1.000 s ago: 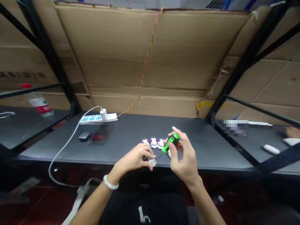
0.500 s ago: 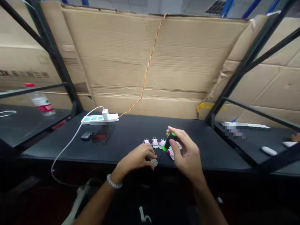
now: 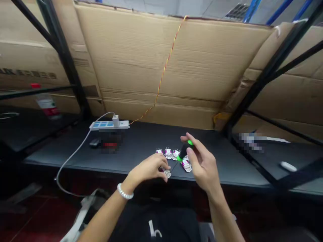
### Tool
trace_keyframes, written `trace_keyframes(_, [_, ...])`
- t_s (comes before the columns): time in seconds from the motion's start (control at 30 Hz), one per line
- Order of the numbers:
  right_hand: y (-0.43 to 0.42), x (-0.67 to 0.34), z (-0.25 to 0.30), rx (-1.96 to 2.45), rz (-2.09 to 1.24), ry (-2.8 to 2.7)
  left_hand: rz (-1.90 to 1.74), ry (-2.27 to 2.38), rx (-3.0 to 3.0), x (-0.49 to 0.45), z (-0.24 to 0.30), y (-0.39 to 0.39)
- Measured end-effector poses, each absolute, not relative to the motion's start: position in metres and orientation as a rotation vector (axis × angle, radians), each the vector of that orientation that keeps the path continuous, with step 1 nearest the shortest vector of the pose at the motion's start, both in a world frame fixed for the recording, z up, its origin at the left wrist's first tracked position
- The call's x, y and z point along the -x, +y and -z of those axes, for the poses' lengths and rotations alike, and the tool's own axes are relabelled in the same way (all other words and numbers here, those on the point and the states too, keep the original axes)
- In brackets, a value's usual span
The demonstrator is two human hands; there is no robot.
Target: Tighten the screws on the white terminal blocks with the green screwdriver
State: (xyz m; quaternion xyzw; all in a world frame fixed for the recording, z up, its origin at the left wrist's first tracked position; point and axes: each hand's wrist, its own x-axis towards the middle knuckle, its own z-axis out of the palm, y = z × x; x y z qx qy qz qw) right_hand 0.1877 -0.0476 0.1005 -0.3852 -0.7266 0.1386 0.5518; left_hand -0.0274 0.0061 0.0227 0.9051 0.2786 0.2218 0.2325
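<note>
My left hand pinches a small white and magenta module at the table's front edge. My right hand grips a screwdriver with a black and bright green handle. Its thin shaft slants down toward the held module, and my fingers hide part of the handle. Several similar modules lie in a curved row just beyond my hands, and another sits right under the screwdriver handle.
The dark table carries a white power strip with a plugged-in charger and a white cable running off the front edge. A pixelated object sits near it. Black rack uprights and cardboard stand behind the table.
The view has shifted slightly. My right hand has turned the screwdriver, so its handle tilts differently and more black shows. My left hand still holds the module.
</note>
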Motion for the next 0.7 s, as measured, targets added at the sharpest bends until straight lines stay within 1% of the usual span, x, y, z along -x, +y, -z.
trace_keyframes(0.17, [-0.042,-0.183,-0.106,0.994,-0.075,-1.635,-0.61,0.753,-2.487,0.028,-0.021,0.008])
trace_keyframes(0.23, [-0.041,-0.182,-0.107,0.983,-0.091,-1.647,-0.614,0.75,-2.489,0.028,-0.02,0.008])
trace_keyframes(0.37, [-0.046,-0.179,-0.109,0.931,-0.226,-1.783,-0.624,0.743,-2.479,0.028,-0.02,0.009])
trace_keyframes(0.57, [-0.046,-0.173,-0.11,0.992,0.0,-1.628,-0.614,0.752,-2.49,0.028,-0.021,0.008])
trace_keyframes(0.7, [-0.044,-0.175,-0.109,0.96,-0.143,-1.744,-0.605,0.738,-2.492,0.028,-0.021,0.009])
